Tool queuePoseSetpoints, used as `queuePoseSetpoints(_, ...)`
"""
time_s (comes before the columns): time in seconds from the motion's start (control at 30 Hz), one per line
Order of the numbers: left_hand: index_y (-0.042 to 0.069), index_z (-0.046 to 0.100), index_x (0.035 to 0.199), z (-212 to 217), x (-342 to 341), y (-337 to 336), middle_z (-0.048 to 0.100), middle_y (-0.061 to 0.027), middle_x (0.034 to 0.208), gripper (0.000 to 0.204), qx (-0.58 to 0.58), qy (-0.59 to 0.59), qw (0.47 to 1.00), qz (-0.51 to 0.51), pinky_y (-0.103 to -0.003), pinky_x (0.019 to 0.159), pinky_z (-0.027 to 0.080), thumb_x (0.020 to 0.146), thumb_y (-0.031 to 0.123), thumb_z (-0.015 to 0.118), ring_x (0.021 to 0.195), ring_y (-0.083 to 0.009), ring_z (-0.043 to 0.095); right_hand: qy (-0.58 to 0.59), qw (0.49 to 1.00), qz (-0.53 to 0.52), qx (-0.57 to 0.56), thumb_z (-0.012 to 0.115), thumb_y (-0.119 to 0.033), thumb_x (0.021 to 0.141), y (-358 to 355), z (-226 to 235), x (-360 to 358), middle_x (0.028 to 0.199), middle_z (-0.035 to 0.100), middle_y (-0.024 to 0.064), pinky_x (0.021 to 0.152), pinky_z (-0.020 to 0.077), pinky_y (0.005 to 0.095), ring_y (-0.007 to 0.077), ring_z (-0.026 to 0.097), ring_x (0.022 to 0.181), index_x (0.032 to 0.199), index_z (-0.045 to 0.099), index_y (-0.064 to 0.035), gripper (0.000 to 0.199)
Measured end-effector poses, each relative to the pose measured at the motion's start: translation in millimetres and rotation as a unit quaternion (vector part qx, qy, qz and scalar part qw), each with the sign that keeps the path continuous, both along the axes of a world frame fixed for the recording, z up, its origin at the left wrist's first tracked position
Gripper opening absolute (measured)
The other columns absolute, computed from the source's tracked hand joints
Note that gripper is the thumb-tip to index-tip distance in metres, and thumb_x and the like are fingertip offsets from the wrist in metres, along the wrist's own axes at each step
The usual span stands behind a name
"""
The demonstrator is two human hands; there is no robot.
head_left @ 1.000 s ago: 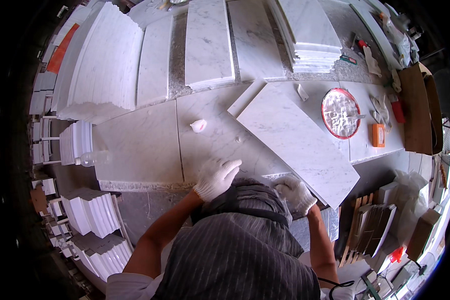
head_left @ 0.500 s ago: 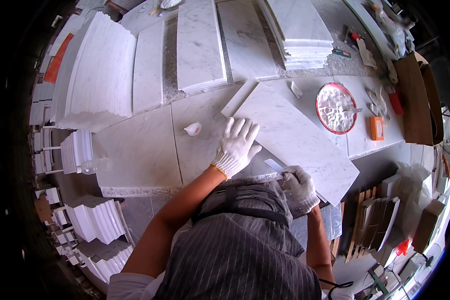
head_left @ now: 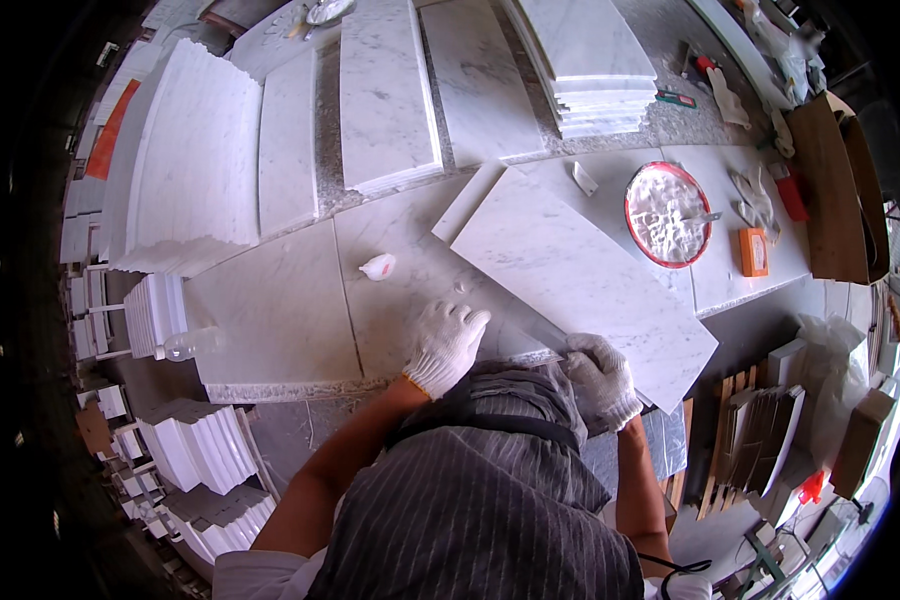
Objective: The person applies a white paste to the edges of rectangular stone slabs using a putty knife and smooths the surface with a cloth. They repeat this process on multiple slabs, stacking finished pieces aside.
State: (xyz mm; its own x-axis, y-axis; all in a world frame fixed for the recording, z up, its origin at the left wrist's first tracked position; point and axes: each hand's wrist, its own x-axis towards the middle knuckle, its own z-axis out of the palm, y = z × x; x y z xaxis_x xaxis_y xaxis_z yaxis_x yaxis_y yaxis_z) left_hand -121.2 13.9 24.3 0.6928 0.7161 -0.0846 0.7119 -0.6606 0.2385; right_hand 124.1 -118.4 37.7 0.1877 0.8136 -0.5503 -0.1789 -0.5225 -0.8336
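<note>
My left hand (head_left: 447,348), in a white knit glove with a yellow cuff edge, is over the marble bench top with fingers curled. Its palm is hidden. A small pale bit (head_left: 460,287) lies just beyond its fingers. My gloved right hand (head_left: 602,380) is closed around a putty knife (head_left: 542,331) at the near edge of a white marble slab (head_left: 590,270). The knife's blade shows only faintly. That slab lies at a slant over another pale slab (head_left: 462,208). Left of them sits a small white crumpled lump (head_left: 378,266).
A red-rimmed bowl of white paste (head_left: 667,215) stands at right, near an orange box (head_left: 753,252) and a cardboard box (head_left: 830,190). Slab stacks (head_left: 185,150) (head_left: 600,90) line the far side. A clear bottle (head_left: 190,344) lies at left.
My left hand has drawn back off the slab's edge toward me, and its spread fingers have curled. The knife blade has turned and shows less. My right hand stays about where it was.
</note>
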Motion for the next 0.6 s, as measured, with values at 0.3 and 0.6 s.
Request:
queuePoseSetpoints(0.3,0.013,0.069,0.093,10,15,-10,0.066,-0.0077,0.067,0.013,-0.049,-0.152,0.986,0.049,-0.042,0.057,0.049,0.089,0.026,0.070,0.057,-0.0291,0.062,-0.168,0.962,-0.211,0.051,0.063,-0.010,0.097,27,0,63,0.087,0.065,0.0021,0.064,0.0485,0.0247,0.0089,0.058,0.070,0.119,0.068,0.0011,0.025)
queuePoseSetpoints(0.6,0.014,0.068,0.095,10,17,-10,0.069,-0.0104,0.072,0.016,-0.043,-0.088,0.994,0.045,-0.044,0.058,0.051,0.093,0.029,0.063,0.062,-0.0315,0.065,-0.452,0.873,-0.175,0.061,0.063,-0.013,0.093,59,-20,118,0.093,0.071,0.0154,0.078,0.0527,0.0368,0.0295,0.069,0.083,0.109,0.071,-0.0041,0.020)
